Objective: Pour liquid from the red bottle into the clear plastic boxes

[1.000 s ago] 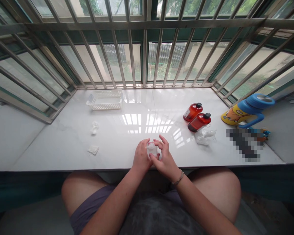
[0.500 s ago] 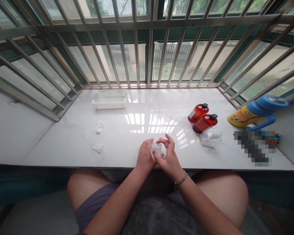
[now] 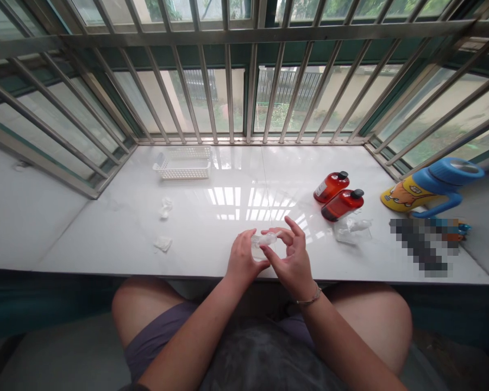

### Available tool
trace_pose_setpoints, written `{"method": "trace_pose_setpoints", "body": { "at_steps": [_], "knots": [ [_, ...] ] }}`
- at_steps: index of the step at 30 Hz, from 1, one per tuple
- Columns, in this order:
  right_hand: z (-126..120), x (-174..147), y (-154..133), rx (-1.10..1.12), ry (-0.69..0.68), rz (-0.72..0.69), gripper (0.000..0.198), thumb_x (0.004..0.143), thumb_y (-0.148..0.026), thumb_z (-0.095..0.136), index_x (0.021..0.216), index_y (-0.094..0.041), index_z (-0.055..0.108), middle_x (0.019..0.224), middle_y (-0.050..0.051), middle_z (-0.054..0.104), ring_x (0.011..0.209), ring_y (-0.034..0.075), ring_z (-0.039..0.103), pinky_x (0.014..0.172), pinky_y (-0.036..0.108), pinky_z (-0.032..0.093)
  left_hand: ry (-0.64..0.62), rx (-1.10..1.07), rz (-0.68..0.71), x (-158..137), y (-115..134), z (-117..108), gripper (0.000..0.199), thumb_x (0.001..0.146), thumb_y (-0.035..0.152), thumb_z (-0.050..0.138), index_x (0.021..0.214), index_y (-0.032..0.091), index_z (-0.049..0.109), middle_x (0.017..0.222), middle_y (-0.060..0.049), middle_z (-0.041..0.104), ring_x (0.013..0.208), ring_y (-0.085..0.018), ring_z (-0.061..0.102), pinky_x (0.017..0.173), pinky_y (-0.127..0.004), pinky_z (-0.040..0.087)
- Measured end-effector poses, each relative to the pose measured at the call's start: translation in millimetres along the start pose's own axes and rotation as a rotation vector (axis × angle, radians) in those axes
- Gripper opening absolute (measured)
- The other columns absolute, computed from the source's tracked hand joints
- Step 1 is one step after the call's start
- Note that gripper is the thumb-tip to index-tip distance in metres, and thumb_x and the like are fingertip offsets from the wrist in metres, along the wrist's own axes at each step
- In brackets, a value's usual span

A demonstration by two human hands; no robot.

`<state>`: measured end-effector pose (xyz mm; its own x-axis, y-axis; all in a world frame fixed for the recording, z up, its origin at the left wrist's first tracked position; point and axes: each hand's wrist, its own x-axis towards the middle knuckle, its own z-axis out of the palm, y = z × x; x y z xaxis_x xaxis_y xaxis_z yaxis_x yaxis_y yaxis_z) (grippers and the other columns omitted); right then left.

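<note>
At the front of the white counter (image 3: 204, 244), my left hand (image 3: 241, 254) is wrapped round a small clear container (image 3: 258, 252). My right hand (image 3: 292, 251) pinches a whitish translucent piece (image 3: 268, 238), which looks like a pump top, between thumb and fingers. Its index finger is raised. That piece lies over the container's upper end; I cannot tell whether the two are joined. My fingers hide part of both. To the right stand two red bottles (image 3: 331, 187) with black caps, and a crumpled clear plastic wrapper (image 3: 352, 231) lies in front of them.
A white perforated basket (image 3: 183, 172) sits at the back left. Crumpled white scraps (image 3: 163, 244) lie on the left. A blue and yellow flask (image 3: 426, 187) stands at the right, behind a blurred-out dark object (image 3: 421, 247). Metal window bars (image 3: 248, 98) close off the back.
My right hand has shifted right and tilted the translucent piece, which now shows sideways over the container. My left hand has stayed nearly in place. The camera view has moved slightly.
</note>
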<state>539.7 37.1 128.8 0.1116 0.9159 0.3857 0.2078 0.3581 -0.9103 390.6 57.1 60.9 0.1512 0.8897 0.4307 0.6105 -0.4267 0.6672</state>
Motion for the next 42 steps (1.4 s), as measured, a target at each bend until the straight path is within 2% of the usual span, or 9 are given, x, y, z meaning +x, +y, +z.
{"method": "trace_pose_setpoints", "body": {
  "at_steps": [4,13,19,29,42],
  "knots": [
    [-4,2,0,-0.025,0.009,0.021,0.082,0.097,-0.034,0.079,0.163,-0.027,0.031,0.121,0.009,0.075,0.122,0.030,0.073,0.118,0.061,0.053,0.003,-0.006,0.001,1,3,-1,0.086,0.075,0.027,0.089,0.149,0.025,0.046,0.138,-0.014,0.067,0.126,-0.037,0.068,0.111,-0.060,0.057],
    [-9,0,-7,0.010,-0.005,0.046,0.083,0.094,-0.033,0.082,0.162,-0.028,0.034,0.122,0.009,0.075,0.124,0.029,0.073,0.120,0.062,0.050,-0.005,-0.002,-0.015,1,5,-4,0.085,0.072,0.024,0.090,0.147,0.024,0.048,0.136,-0.014,0.069,0.126,-0.036,0.068,0.111,-0.060,0.057],
    [-11,2,-8,0.026,-0.013,0.090,0.085,0.094,-0.036,0.083,0.162,-0.028,0.033,0.120,0.008,0.077,0.127,0.029,0.071,0.123,0.062,0.048,-0.022,-0.010,-0.023,1,4,-4,0.083,0.076,0.028,0.089,0.148,0.025,0.048,0.139,-0.015,0.068,0.131,-0.038,0.067,0.113,-0.062,0.056],
    [-12,2,-9,0.031,-0.042,0.127,0.087,0.092,-0.037,0.084,0.162,-0.030,0.033,0.114,0.005,0.077,0.123,0.030,0.073,0.122,0.062,0.049,-0.020,-0.020,-0.032,0,2,-2,0.088,0.072,0.027,0.092,0.148,0.025,0.049,0.140,-0.015,0.067,0.132,-0.038,0.066,0.115,-0.063,0.055],
    [-12,3,-6,0.028,0.003,0.145,0.093,0.089,-0.040,0.088,0.162,-0.029,0.033,0.115,0.006,0.075,0.120,0.029,0.074,0.120,0.060,0.050,-0.025,-0.026,-0.039,1,4,-4,0.081,0.076,0.029,0.089,0.147,0.023,0.050,0.139,-0.015,0.068,0.132,-0.038,0.066,0.115,-0.062,0.055]
  ]
}}
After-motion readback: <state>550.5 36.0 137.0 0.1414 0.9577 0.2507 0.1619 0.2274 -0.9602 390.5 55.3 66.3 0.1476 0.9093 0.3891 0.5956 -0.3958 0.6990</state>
